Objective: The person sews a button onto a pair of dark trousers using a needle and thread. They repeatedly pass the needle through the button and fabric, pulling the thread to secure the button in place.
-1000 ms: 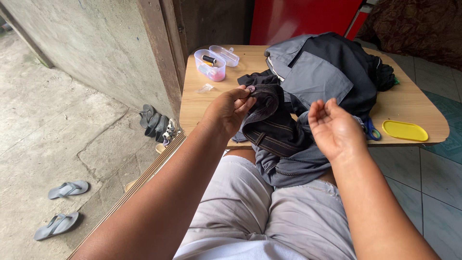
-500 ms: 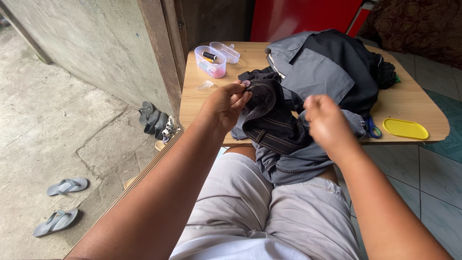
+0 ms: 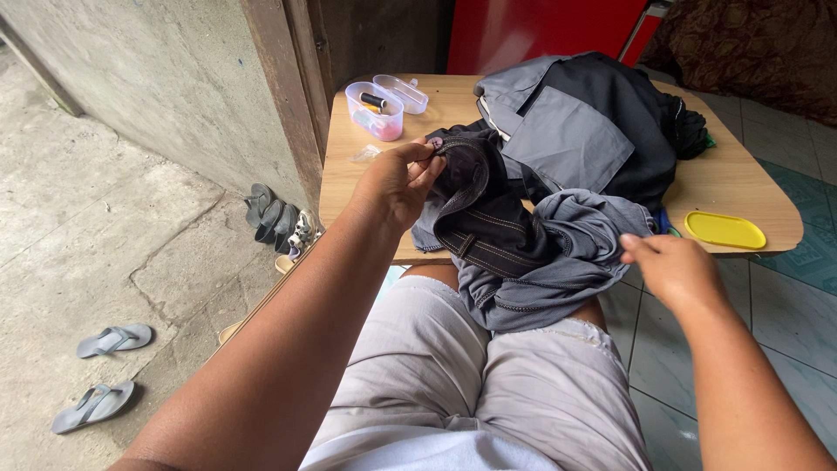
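Note:
My left hand [image 3: 397,179] pinches the waistband of dark jeans [image 3: 488,222] with tan stitching, thumb and fingers shut around a small button [image 3: 434,142] at the band's end. The jeans hang from the wooden table [image 3: 357,196] down onto my lap, over a grey garment [image 3: 558,270]. My right hand [image 3: 671,266] is low at the right, off the table's front edge. Its fingertips are pinched together and touch the grey garment's edge. Whatever lies between them is too small to see.
A grey and black jacket pile [image 3: 584,131] covers the table's back. A clear box [image 3: 375,112] with a thread spool and its lid [image 3: 403,92] stand back left. A yellow lid [image 3: 724,229] and blue scissors [image 3: 660,220] lie right. Flip-flops [image 3: 113,338] and shoes [image 3: 277,225] are on the floor.
My right hand turned from palm-up above the jeans, closed its fingers and moved right and down past the table edge. My left hand lifted the waistband slightly.

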